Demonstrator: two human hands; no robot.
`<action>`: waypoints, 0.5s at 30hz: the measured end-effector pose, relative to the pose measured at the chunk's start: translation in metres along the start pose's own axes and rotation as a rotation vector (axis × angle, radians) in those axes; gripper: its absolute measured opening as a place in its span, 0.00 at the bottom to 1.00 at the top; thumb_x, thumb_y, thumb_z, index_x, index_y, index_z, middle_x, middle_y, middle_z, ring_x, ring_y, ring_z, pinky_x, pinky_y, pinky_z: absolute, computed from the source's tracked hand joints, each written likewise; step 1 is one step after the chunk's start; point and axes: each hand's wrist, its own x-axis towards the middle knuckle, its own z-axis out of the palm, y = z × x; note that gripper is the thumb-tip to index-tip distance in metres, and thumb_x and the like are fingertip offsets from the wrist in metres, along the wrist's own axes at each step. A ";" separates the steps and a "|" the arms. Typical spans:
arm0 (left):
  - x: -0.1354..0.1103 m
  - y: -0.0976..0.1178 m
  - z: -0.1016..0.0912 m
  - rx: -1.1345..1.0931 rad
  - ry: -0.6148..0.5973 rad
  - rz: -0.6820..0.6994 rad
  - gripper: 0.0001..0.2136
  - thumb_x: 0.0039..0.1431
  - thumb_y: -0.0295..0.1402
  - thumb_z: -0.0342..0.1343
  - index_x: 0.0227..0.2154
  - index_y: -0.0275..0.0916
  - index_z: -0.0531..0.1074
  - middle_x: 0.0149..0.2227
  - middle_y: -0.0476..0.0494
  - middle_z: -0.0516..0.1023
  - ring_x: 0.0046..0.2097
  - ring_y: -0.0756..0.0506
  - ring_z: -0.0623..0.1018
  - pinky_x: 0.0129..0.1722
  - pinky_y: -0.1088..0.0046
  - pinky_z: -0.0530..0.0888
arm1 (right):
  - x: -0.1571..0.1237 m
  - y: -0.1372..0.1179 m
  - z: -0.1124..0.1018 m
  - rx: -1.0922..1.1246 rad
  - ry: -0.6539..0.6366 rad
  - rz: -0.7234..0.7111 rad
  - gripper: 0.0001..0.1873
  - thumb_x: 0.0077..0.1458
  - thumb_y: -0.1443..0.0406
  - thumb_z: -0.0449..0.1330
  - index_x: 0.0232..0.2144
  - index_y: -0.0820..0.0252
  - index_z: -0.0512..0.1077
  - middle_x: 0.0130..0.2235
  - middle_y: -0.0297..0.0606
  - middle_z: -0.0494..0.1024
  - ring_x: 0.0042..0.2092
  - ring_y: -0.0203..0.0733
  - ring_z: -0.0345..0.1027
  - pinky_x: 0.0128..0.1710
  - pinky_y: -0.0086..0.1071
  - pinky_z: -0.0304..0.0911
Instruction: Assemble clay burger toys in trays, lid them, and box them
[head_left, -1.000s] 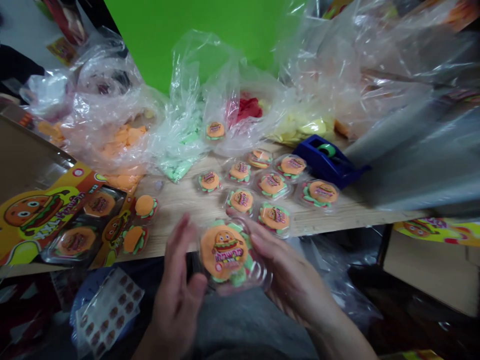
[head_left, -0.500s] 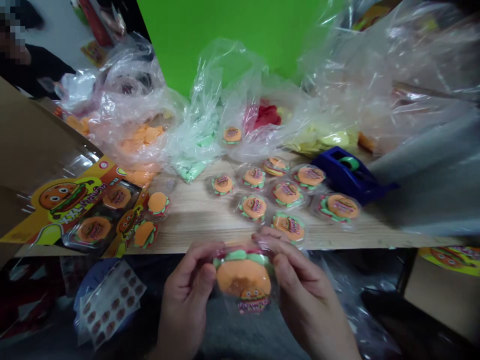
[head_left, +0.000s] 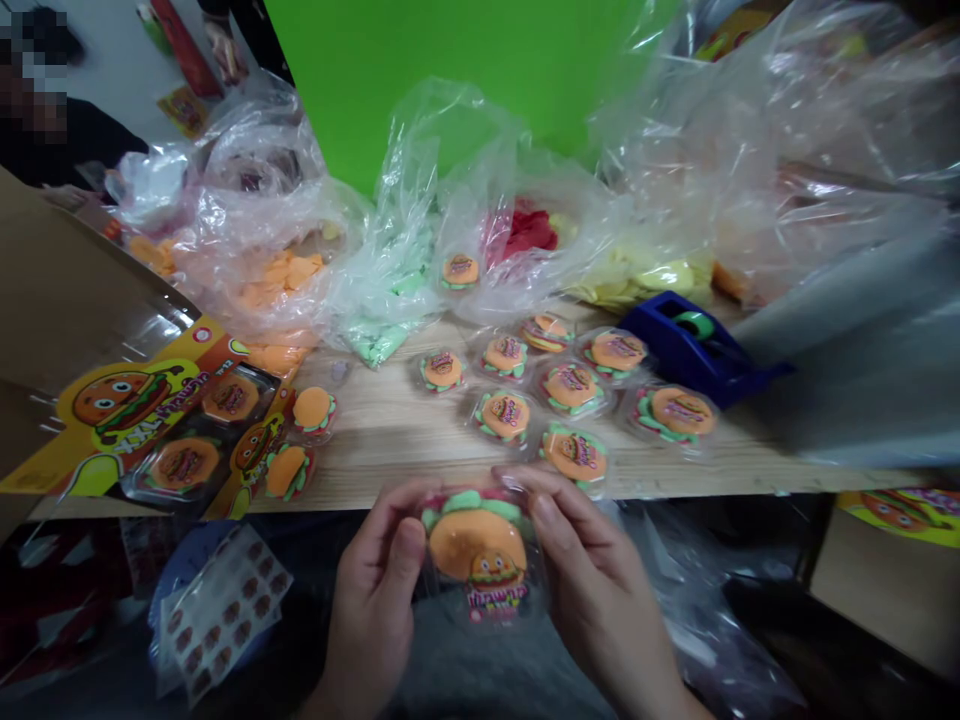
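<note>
Between my two hands, just off the table's front edge, is a packaged toy burger point(head_left: 476, 545) in a clear plastic shell. It has an orange bun, green lettuce edging and a printed burger-face sticker low on its front. My left hand point(head_left: 379, 575) grips its left side, thumb on the front. On the right side, my right hand point(head_left: 589, 560) closes on the shell with the thumb near its upper corner. Fingertips behind the shell are partly hidden. Beyond my hands, several similar packaged burgers point(head_left: 574, 385) lie on the wooden table point(head_left: 375, 430).
A blue tape dispenser point(head_left: 694, 345) stands at the right. Plastic bags hold orange pieces point(head_left: 289, 280), green pieces point(head_left: 382, 340) and red pieces point(head_left: 529, 232). A printed display box point(head_left: 127, 400) is at left, sticker sheets point(head_left: 225, 610) below. A person's dark sleeve point(head_left: 94, 135) shows far left.
The held burger has shifted slightly left, and its sticker shows more clearly. My right thumb has moved a little up and left along the shell. The burgers on the table stay put.
</note>
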 end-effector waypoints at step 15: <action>0.012 0.011 -0.018 1.107 -0.138 1.026 0.13 0.65 0.37 0.43 0.44 0.35 0.67 0.41 0.41 0.73 0.45 0.46 0.71 0.49 0.70 0.67 | 0.012 0.000 0.009 0.684 -0.225 0.652 0.19 0.51 0.50 0.60 0.37 0.57 0.73 0.40 0.38 0.79 0.37 0.41 0.75 0.35 0.34 0.72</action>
